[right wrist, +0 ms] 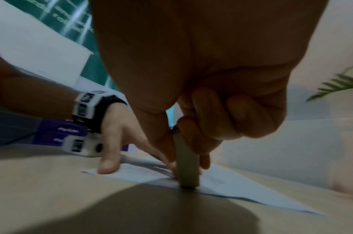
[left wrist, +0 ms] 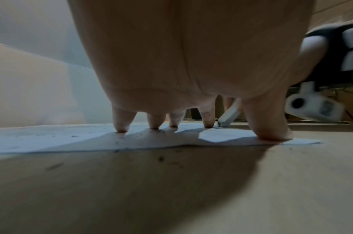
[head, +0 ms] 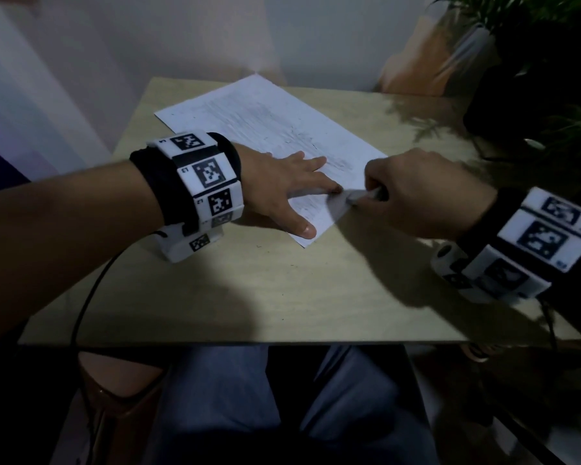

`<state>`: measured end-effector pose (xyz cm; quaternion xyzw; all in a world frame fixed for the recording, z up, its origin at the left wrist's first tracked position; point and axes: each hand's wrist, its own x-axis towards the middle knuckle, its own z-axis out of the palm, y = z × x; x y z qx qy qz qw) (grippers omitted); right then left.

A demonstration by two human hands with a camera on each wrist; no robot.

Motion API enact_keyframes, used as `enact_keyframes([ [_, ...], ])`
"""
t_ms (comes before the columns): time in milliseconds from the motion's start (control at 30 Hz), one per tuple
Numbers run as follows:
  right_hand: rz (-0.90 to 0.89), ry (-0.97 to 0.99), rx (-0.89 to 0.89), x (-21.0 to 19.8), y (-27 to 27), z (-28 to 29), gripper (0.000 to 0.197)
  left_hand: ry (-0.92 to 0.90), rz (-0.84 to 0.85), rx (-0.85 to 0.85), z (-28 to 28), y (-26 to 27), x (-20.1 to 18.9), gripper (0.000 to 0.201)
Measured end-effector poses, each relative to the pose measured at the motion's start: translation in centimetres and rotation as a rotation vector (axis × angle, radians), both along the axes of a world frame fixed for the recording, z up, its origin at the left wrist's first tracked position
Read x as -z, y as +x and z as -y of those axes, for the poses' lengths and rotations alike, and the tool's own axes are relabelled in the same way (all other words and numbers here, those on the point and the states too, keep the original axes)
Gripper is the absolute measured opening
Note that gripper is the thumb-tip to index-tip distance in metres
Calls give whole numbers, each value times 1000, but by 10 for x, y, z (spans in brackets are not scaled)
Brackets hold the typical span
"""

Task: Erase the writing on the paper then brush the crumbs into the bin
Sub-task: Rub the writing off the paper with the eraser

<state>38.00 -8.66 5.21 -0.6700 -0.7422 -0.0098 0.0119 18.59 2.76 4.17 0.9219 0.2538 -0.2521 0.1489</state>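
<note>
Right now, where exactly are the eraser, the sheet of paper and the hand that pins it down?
eraser [right wrist: 188,171]: right wrist view, on its flat side above the tip.
paper [head: 249,109]: head view, on its bare far part.
left hand [head: 275,189]: head view, on its back.

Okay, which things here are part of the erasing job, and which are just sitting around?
In use:
- paper, held flat by the left hand
- eraser, gripped by the right hand, its end on the paper
- crumbs scattered on the paper and on the table

Lying about:
- potted plant
- purple boxes

No bin is in view.
</note>
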Motion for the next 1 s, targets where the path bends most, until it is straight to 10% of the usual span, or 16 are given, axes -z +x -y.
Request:
enact_keyframes([
  [1000,-159,-47,18,-4,11,-7,43,-21,-2,23,-2,0,1,90],
])
